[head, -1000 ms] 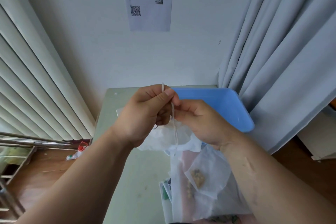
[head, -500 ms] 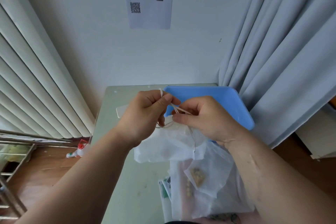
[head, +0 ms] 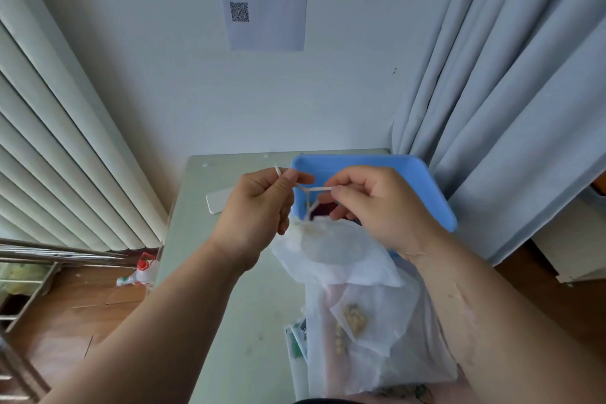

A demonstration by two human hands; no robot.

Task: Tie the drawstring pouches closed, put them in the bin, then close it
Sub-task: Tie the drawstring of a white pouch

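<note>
Your hands have pulled apart in the last second. They were bunched together with the cord running up and down; now your left hand (head: 259, 207) and right hand (head: 377, 207) sit side by side with a gap, and the drawstring (head: 316, 188) runs tight and level between them.

Left hand pinches 1 end between thumb and forefinger, with a short tail poking up above the thumb. Right hand pinches the other end in its curled fingertips. From the middle of that line the cord drops in a Y to the neck of the pouch (head: 331, 246), which hangs just below and between both hands, its mouth gathered small.

So I'd say the tie is cinching down right now — not finished, since I can't make out a set knot.

The blue bin (head: 419, 184) is just beyond your right hand, partly hidden by it; can't tell if that blue face is its lid. More pouches (head: 367, 331) lie under your right wrist on the table (head: 236, 272) — those look untied, so plenty is left.
</note>
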